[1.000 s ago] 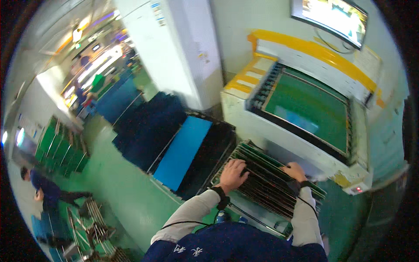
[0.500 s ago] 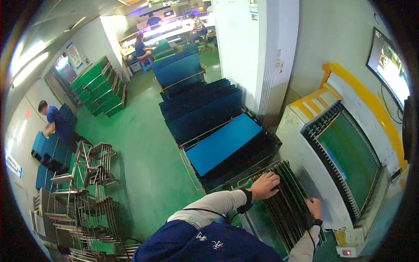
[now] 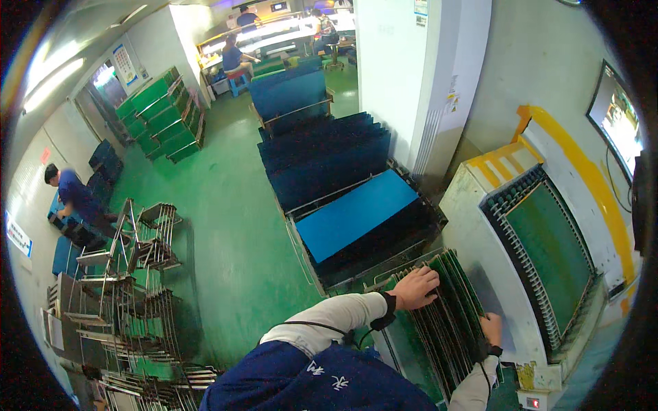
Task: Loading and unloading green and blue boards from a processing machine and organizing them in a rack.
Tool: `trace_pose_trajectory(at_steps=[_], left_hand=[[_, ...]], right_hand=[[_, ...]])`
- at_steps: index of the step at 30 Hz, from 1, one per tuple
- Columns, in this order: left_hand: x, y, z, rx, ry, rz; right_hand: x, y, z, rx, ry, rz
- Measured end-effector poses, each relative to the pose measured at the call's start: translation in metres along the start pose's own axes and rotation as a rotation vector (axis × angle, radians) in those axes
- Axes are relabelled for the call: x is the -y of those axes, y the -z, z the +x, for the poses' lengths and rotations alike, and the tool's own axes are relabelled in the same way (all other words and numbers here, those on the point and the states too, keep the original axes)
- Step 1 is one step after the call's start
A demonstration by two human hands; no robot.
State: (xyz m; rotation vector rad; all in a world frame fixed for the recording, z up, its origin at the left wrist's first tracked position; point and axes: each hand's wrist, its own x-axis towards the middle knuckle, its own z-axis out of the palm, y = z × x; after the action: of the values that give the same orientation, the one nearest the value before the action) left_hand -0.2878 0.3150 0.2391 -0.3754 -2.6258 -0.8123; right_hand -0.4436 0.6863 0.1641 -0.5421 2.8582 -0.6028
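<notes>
Both hands gripped the row of green panels (image 3: 445,322) standing on edge in a rack: left hand (image 3: 415,288) closed over their top edges, right hand (image 3: 491,329) clasping the near end. At two o'clock sat a white machine (image 3: 480,226) with a green bed; at ten o'clock, a blue sheet (image 3: 356,212) on a cart.

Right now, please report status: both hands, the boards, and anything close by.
Left hand and right hand grip upright green boards in rack. Blue panel cart at left, conveyor machine at right.
</notes>
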Motion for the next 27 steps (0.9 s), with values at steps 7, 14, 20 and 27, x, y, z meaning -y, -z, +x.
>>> trace_pose_trajectory(at_steps=[7,14,20,27], left_hand=[[-0.001,-0.002,-0.003,-0.024,-0.010,0.006],[0.008,-0.008,-0.004,-0.035,0.000,0.036],[0.002,-0.003,0.004,0.023,-0.004,0.037],[0.008,-0.008,0.010,-0.049,-0.041,-0.010]], right_hand=[[0.023,-0.001,-0.018,-0.139,0.069,-0.105],[0.118,0.121,-0.045,-0.338,0.057,-0.164],[0.070,0.223,-0.087,-0.342,-0.007,-0.035],[0.020,0.225,-0.147,-0.939,-0.060,0.481]])
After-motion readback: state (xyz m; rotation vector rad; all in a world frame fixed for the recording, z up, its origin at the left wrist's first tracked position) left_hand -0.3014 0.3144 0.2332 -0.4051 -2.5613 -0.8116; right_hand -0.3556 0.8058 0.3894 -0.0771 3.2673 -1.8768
